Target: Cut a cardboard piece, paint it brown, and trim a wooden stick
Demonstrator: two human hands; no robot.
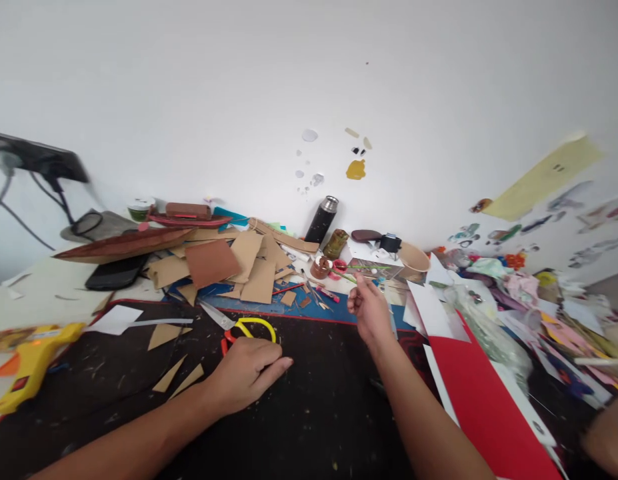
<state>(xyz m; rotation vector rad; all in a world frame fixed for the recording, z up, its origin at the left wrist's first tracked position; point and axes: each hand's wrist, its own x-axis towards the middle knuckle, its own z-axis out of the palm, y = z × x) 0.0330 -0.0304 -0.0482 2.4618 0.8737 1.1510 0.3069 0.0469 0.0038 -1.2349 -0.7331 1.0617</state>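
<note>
My left hand [256, 373] rests on the black mat [319, 400] in a loose fist, thumb pointing right, and nothing shows out of it. Just beyond its knuckles lie scissors [256, 327] with yellow and red handles, blades pointing away to the left. My right hand [369, 307] is raised over the far edge of the mat, fingers pinched on a thin green paintbrush [347, 276]. The brush points left toward a small open jar of brown paint [320, 269]. Whether its tip touches the jar is too small to tell.
Cardboard scraps [259, 280] and a brown-painted square [212, 262] are heaped at back left. A black flask [322, 221] stands against the wall. At left lies a yellow glue gun [33, 360]. Red card [489, 393] and a pile of craft scraps [519, 287] are at right.
</note>
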